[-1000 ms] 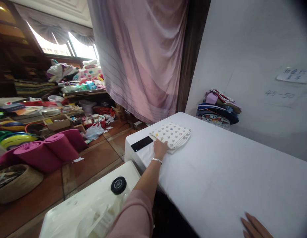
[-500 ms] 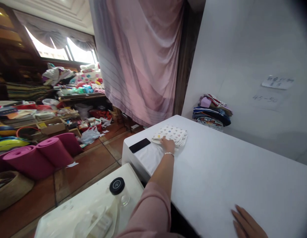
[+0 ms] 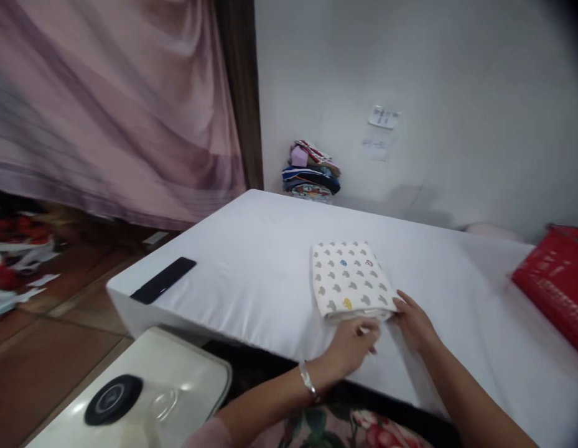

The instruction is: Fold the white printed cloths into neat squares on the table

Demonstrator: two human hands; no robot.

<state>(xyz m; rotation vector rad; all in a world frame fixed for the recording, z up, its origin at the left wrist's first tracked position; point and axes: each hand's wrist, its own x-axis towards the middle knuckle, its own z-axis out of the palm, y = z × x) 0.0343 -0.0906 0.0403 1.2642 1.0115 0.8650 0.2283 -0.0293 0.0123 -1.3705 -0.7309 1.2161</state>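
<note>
Here, the white, grey-patterned cloth (image 3: pixel 347 277) lies folded on the table (image 3: pixel 261 249), farther from the phone (image 3: pixel 165 280) than before; the right hand (image 3: pixel 415 323) pinches its corner, the left hand (image 3: pixel 354 345) curls its fingers, grip unclear.

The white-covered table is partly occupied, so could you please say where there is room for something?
The table has bare room between the black phone and the folded cloth, between that cloth and the red object, and beyond the cloth towards the wall. It is crowded at the cloth's near edge, where the left hand and right hand are.
</note>
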